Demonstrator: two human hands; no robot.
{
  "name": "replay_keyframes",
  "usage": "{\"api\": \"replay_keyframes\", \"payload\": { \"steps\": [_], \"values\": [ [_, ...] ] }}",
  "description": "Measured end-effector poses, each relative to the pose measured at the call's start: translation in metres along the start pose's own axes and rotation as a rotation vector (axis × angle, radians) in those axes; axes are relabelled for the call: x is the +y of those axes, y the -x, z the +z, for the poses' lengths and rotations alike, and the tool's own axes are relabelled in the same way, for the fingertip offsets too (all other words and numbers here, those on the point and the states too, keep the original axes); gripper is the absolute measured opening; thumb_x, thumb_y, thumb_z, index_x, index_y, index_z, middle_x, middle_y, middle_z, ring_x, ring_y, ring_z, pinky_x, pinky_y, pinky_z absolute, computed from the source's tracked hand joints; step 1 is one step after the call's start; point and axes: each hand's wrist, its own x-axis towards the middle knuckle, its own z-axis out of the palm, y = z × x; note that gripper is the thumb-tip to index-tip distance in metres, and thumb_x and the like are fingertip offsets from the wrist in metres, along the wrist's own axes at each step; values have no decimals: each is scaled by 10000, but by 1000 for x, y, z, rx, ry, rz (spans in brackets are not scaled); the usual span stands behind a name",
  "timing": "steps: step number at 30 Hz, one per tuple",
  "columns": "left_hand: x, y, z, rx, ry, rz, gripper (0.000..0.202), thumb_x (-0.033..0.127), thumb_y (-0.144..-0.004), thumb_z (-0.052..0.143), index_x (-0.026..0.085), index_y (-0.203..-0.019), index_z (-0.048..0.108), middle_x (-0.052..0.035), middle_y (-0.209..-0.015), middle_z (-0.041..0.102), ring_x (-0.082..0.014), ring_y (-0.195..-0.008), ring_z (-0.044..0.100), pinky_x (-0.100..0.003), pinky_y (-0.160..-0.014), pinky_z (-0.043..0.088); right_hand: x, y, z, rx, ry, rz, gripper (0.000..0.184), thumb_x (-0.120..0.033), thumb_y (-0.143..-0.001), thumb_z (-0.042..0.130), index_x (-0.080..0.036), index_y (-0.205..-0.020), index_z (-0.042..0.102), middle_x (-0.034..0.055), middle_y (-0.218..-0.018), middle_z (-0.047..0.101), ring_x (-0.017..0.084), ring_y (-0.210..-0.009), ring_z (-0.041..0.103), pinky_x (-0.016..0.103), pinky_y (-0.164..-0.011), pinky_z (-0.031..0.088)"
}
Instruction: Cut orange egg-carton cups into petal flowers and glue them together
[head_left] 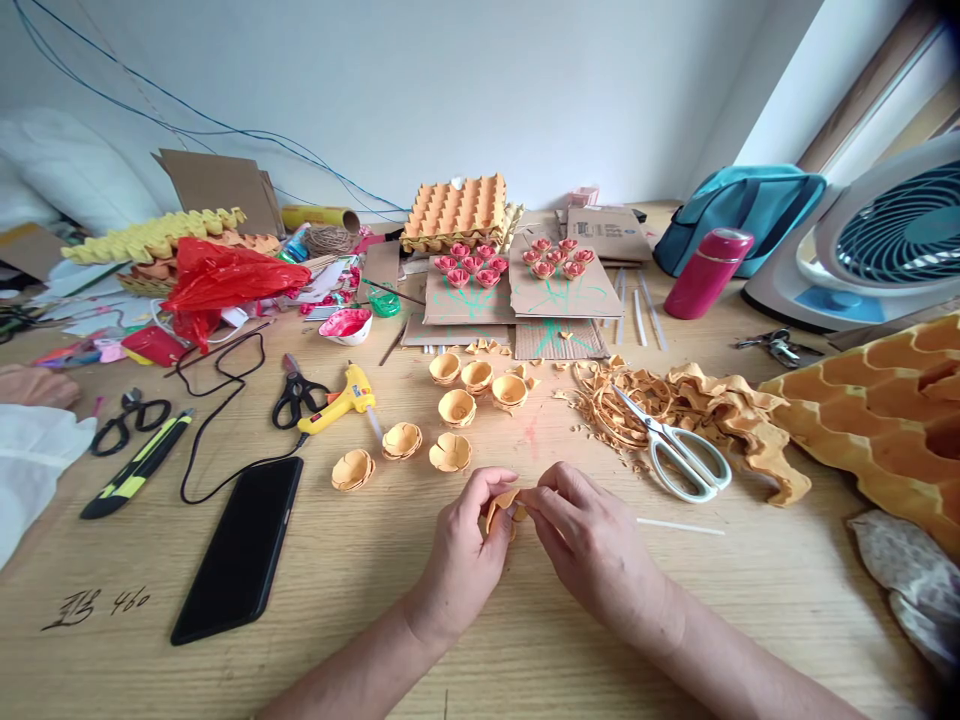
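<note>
My left hand (465,545) and my right hand (589,535) meet at the table's front middle, both pinched on one small orange egg-carton piece (501,503) held just above the wood. Its shape is mostly hidden by my fingers. Several finished orange carton flowers (456,407) lie in a loose group just beyond my hands. White-handled scissors (679,447) rest to the right on a heap of orange carton trimmings (720,410).
A black phone (241,545), yellow glue gun (341,398) with cord, black scissors (296,395) and a utility knife (139,463) lie left. Cardboard sheets with red flowers (469,270), an egg tray (456,208), a pink bottle (707,272), a fan (889,235) and an orange tray (877,420) stand behind and right.
</note>
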Motion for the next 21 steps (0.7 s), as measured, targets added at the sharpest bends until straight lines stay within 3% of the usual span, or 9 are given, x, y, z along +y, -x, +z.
{"api": "replay_keyframes", "payload": {
  "steps": [7,14,21],
  "values": [
    [3,-1,0,-28,88,-77,183,150,-901,563,211,-1072,583,-44,-958,753,-160,-847,713,-267,-765,571,-1,0,-4,-22,165,-141,215,-79,-962,459,-182,-953,648,58,-837,583,189,-709,508,307,-642,407],
    [2,-3,-1,-2,60,-65,159,189,-904,579,216,-1061,580,-50,-990,744,-171,-867,708,-293,-804,561,0,-3,-4,27,60,-81,217,-114,-994,450,-183,-983,655,55,-864,589,174,-741,526,285,-668,434],
    [4,-2,0,-63,101,-57,100,126,-887,550,205,-944,574,0,-848,676,-128,-743,653,-227,-692,528,-1,-1,-4,12,148,-128,219,-75,-961,457,-174,-910,646,59,-824,575,188,-709,503,300,-634,409]
  ]
}}
